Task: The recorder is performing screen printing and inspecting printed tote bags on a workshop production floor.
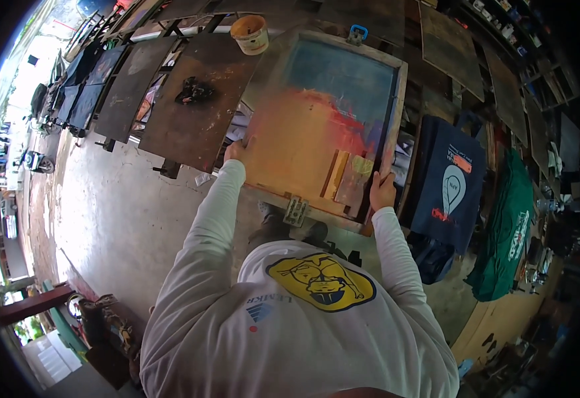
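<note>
A large screen-printing frame (401,99) lies tilted in front of me. Its mesh is tan in the nearer part (290,149), red across the middle and blue-grey at the far end. My left hand (235,151) is closed on its left edge, and my right hand (382,191) grips the right edge near the front corner. Inside the frame, close to my right hand, rests a wooden strip (338,174) beside a brownish flat piece with a yellow patch (356,174). A metal clamp (296,211) sits at the front edge, and a blue-topped clamp (358,34) at the far edge.
Left of the frame is a dark board (200,123) bearing a crumpled black cloth (194,90). A stained bucket (250,35) stands at the far left corner. To the right lie a printed navy tote bag (446,179) and a green bag (506,229). Concrete floor (127,205) extends at left.
</note>
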`<state>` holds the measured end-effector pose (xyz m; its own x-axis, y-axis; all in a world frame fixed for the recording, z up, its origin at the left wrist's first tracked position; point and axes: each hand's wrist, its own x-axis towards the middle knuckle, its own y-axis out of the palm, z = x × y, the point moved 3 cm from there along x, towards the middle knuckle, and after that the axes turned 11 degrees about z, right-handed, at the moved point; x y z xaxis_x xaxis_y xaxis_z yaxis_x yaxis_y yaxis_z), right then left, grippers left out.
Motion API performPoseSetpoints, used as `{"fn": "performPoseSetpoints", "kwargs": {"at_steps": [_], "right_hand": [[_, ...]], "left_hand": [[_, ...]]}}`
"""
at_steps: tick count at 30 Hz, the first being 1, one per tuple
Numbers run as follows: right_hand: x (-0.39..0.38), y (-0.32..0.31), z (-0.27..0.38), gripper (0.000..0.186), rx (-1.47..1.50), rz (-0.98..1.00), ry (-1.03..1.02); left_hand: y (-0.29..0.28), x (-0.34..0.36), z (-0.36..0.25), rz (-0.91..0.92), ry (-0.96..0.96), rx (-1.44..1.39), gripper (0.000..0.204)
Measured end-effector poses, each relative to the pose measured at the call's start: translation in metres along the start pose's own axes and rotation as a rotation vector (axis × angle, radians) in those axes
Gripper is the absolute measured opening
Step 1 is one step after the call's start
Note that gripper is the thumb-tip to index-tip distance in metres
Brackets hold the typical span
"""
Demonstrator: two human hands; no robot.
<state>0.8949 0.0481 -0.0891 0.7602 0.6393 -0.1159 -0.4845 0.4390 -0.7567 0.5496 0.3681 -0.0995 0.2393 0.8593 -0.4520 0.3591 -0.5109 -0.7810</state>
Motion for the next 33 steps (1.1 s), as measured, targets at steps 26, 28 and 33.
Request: {"fn": "performPoseSetpoints", "kwargs": {"at_steps": [26, 28, 33], "right_hand": [[0.01, 0.029, 0.055, 0.068, 0.067, 0.155, 0.252], [0.018, 0.031, 0.055, 0.07, 0.079, 0.157, 0.264], [0.025, 0.03, 0.063, 0.074, 0.076, 0.153, 0.225]], "left_hand": [[-0.066, 0.033, 0.027, 0.225, 0.166, -0.064, 0.074], [-0.06, 0.047, 0.033, 0.218, 0.195, -0.06, 0.075], [-0.063, 0.053, 0.029, 0.231, 0.238, -0.111, 0.076]]}}
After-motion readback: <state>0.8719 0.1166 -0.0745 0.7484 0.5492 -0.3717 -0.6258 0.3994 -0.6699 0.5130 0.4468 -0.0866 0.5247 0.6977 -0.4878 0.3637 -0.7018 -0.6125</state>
